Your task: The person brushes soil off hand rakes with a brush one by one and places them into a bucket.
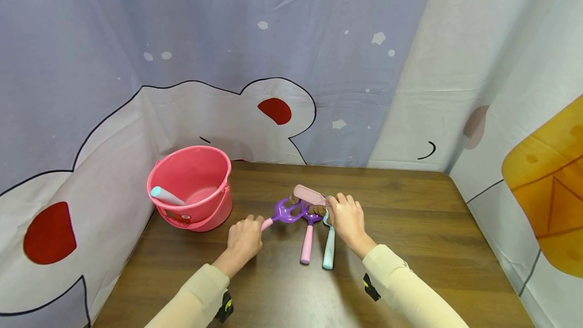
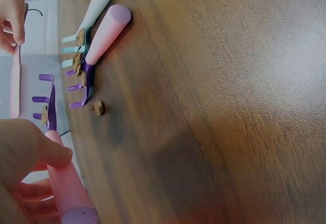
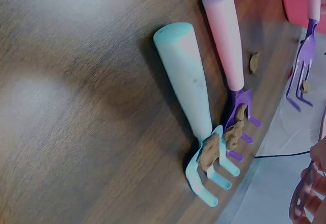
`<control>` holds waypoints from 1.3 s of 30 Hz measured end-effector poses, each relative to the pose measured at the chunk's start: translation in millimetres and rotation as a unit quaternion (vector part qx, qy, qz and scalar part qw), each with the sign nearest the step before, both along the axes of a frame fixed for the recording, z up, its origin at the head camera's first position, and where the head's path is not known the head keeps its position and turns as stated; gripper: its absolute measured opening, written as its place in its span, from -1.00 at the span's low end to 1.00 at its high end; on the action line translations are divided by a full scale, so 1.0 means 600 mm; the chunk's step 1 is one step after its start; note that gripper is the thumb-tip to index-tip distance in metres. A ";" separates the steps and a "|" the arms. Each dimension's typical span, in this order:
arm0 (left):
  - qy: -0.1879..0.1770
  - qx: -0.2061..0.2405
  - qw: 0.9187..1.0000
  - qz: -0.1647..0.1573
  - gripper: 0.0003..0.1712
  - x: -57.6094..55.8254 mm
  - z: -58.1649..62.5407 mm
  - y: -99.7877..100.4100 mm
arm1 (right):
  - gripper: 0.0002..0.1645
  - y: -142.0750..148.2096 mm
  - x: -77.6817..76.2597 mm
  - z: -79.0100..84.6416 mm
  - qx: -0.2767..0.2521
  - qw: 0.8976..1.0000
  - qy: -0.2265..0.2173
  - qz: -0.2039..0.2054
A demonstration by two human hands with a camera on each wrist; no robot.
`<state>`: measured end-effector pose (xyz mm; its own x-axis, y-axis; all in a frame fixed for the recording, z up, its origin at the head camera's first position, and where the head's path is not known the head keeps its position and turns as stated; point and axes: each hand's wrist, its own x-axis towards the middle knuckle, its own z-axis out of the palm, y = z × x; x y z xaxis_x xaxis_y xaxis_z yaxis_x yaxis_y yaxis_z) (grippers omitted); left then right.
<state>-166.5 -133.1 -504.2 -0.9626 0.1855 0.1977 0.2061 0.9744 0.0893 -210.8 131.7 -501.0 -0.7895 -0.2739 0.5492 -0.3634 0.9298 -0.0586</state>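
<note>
My left hand (image 1: pixel 245 239) grips the pink handle of a purple toy garden fork (image 1: pixel 286 212), which is raised off the table. A small brown clay-like lump (image 3: pixel 305 86) clings to its tines. My right hand (image 1: pixel 348 219) holds a pink brush (image 1: pixel 309 195) by one end, its textured head reaching left above the fork. Below them on the table lie a purple rake (image 1: pixel 307 244) with a pink handle and a teal rake (image 1: pixel 329 251). Brown clay (image 3: pixel 208 151) sticks to the prongs of both rakes. One loose brown lump (image 2: pixel 98 108) lies beside the purple rake.
A pink bucket (image 1: pixel 216 216) stands at the left of the wooden table (image 1: pixel 401 216), with a light teal handle (image 1: pixel 166 195) leaning inside it. Printed curtains (image 1: pixel 337 65) close off the back and both sides.
</note>
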 end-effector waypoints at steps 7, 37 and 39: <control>0.002 0.001 1.000 -0.004 -0.66 -0.002 0.001 0.008 | -0.83 -0.021 0.002 0.001 -0.012 0.999 0.027 0.029; 0.013 0.004 1.000 -0.001 -0.71 -0.004 0.005 0.011 | -0.78 -0.030 0.012 -0.001 0.040 0.999 0.012 0.013; 0.013 0.004 1.000 -0.001 -0.72 -0.004 0.005 0.009 | -0.78 -0.029 0.011 -0.001 0.045 0.999 0.015 0.011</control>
<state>-169.2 -127.4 -501.4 -0.9565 0.1859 0.2250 0.2108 0.9732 0.0921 -204.0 114.6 -501.3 -0.7662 -0.3406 0.5449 -0.3842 0.9225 0.0365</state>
